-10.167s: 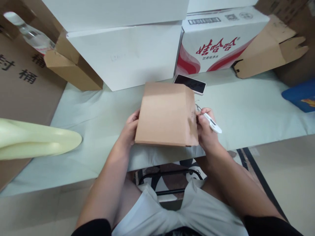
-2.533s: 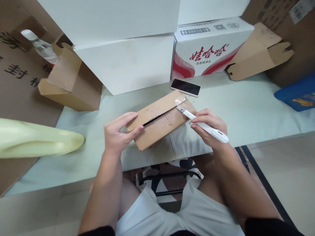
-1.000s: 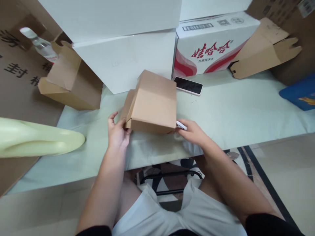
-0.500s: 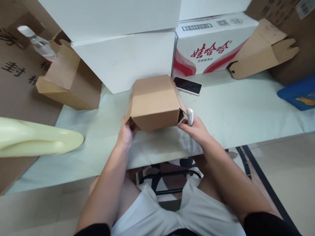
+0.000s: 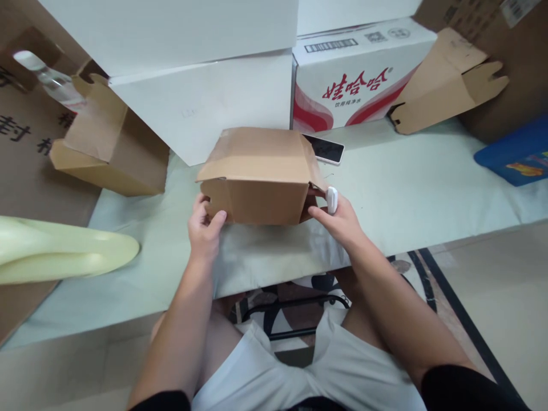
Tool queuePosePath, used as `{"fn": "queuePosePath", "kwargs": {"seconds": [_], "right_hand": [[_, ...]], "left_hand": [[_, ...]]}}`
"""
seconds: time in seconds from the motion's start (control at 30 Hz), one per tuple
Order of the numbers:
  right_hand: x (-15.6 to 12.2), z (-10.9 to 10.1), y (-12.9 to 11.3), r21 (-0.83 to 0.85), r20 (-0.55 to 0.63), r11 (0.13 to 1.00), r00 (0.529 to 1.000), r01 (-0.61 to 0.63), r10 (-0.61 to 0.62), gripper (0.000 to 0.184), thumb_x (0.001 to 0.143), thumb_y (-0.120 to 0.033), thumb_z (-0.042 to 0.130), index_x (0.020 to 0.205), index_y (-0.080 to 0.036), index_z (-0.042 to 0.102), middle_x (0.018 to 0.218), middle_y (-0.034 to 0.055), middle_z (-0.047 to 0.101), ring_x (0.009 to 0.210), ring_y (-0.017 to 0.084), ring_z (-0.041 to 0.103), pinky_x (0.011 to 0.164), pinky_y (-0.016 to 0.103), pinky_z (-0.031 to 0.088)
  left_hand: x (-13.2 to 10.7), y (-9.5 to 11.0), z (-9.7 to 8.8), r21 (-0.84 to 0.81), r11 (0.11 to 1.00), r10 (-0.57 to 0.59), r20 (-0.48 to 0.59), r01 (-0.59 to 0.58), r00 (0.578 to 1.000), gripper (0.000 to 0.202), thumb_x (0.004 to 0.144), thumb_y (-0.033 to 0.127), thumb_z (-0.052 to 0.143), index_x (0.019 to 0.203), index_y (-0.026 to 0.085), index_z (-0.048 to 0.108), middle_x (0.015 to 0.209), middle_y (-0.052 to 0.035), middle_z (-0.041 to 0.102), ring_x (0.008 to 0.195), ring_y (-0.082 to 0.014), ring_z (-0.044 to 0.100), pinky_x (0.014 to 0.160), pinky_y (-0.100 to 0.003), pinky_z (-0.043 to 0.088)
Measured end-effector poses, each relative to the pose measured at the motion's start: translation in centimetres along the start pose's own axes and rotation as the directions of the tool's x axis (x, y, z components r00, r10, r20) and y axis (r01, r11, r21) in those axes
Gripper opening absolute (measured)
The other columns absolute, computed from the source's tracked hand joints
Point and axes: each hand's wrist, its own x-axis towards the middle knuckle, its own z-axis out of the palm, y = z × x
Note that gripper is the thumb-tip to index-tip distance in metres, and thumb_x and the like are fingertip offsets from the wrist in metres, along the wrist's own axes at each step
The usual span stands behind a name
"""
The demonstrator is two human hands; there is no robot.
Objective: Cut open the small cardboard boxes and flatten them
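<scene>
Hands close on the two short ends of a cardboard box (image 5: 261, 171). The left hand (image 5: 204, 227) grips the left end, with its thumb on the near face and its fingers curled behind the corner. The right hand (image 5: 338, 220) is closed round a white cutter (image 5: 331, 200) and its fingertips press the box's right end. Only the cutter's blunt end shows above the fingers, and the blade end is hidden, so I cannot tell whether the blade is out.

As I judge it, the step in hand is turning and steadying the box, not cutting. Any move with the cutter would first call for a fresh grip that brings the tip forward, while the left hand keeps the box from sliding.

The box rests at the near edge of the table (image 5: 428, 188), right in front of the person. Its long axis runs left to right, parallel to that edge, and one long side faces the person. The top panel sits loose, overhangs toward the left and dips slightly there.

A phone (image 5: 327, 149) lies flat just behind the box's right corner. Stacked white cartons (image 5: 205, 108) and a red-printed carton (image 5: 355, 85) stand at the back. An open brown box (image 5: 107, 148) sits off to the left, and a pale yellow object (image 5: 64, 251) reaches in from the left edge.
</scene>
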Motion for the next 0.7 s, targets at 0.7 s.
{"fn": "queuePosePath", "kwargs": {"seconds": [0.7], "right_hand": [[0.4,0.4,0.0,-0.117,-0.003,0.992,0.998,-0.056,0.056,0.069,0.068,-0.05,0.082,0.126,-0.018,0.064,0.127,0.0173,0.073,0.12,0.036,0.069,0.104,0.054,0.056]], "left_hand": [[-0.5,1.4,-0.2,-0.083,0.994,-0.075,-0.023,0.073,0.997,0.032,0.07,0.036,0.067,0.096,0.021,0.078,0.081,-0.0024,0.074,0.068,-0.0171,0.063,0.062,-0.029,0.049]]}}
